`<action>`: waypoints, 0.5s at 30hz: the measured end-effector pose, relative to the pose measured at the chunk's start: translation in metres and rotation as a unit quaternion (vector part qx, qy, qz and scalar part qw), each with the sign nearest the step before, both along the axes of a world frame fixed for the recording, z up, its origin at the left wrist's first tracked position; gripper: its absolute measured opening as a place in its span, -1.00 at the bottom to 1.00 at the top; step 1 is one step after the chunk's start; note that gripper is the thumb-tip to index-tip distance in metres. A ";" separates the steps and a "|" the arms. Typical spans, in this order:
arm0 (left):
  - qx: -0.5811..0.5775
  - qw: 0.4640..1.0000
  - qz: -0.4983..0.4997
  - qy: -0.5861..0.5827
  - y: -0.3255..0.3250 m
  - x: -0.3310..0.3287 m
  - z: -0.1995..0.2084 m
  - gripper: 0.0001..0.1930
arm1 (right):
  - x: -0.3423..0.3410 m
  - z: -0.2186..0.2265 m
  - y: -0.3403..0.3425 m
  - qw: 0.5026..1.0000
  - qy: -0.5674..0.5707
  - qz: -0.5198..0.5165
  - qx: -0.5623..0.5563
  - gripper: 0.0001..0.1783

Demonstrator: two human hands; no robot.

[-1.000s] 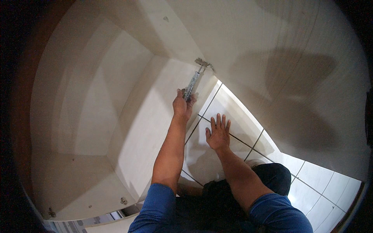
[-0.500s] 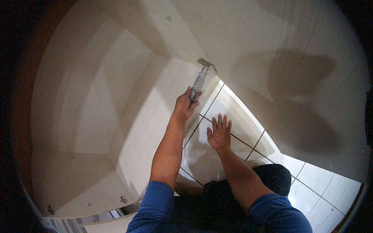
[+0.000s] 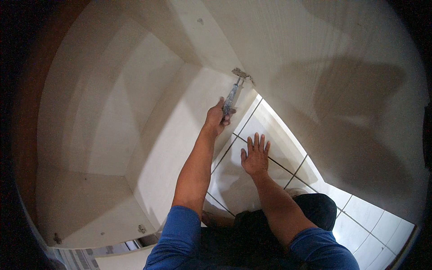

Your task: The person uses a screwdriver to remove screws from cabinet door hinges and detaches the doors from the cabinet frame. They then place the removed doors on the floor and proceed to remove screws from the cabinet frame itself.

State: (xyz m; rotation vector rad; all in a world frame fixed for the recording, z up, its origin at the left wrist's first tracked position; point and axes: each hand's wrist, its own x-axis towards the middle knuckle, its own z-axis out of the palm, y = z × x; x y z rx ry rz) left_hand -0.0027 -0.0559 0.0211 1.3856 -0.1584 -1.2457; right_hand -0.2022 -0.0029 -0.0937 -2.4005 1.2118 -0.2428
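Note:
My left hand [image 3: 216,119] is closed around the pale, worn handle of a screwdriver [image 3: 231,99]. Its short metal shaft reaches a dirty, crusted metal hinge [image 3: 241,73], at the inner corner where the cabinet side [image 3: 193,101] meets the large pale door panel [image 3: 288,63]. Whether the tip sits in a screw is too small to make out. My right hand [image 3: 255,158] is spread out, fingers apart, palm down on the white tiled floor [image 3: 231,168], and holds nothing.
The pale cabinet's inside [image 3: 108,112] spreads over the left. Along its lower-left edge are two more metal fittings, one a small hinge [image 3: 142,228]. My dark-clad knee [image 3: 317,209] is at the lower right, beside the door panel. Shadows fall across that panel.
The view has shifted slightly. My left hand still grips the screwdriver at the hinge, its fingers a little differently placed on the handle. My right hand stays put.

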 end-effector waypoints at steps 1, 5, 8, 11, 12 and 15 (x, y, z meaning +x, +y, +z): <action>0.017 1.000 -0.006 -0.013 -0.001 0.002 -0.002 -0.60 | 0.000 0.001 -0.001 1.000 -0.003 0.001 -0.001 -0.34; -0.003 0.960 0.022 -0.280 0.004 -0.011 -0.009 -0.52 | 0.000 -0.009 0.006 1.000 -0.015 -0.001 -0.002 -0.34; -0.021 0.916 0.052 -0.398 0.001 -0.017 -0.010 -0.49 | 0.000 -0.011 0.006 1.000 -0.009 0.002 0.004 -0.34; -0.006 0.979 0.080 -0.187 -0.012 -0.024 0.007 -0.47 | -0.003 -0.007 0.000 1.000 -0.016 -0.002 -0.003 -0.34; 0.011 0.997 0.048 -0.060 -0.008 -0.004 0.006 -0.46 | -0.002 -0.006 0.002 1.000 -0.025 0.001 -0.007 -0.34; 0.016 0.999 -0.013 -0.024 -0.004 0.010 -0.008 -0.49 | 0.000 -0.006 0.005 0.999 -0.041 0.002 -0.025 -0.35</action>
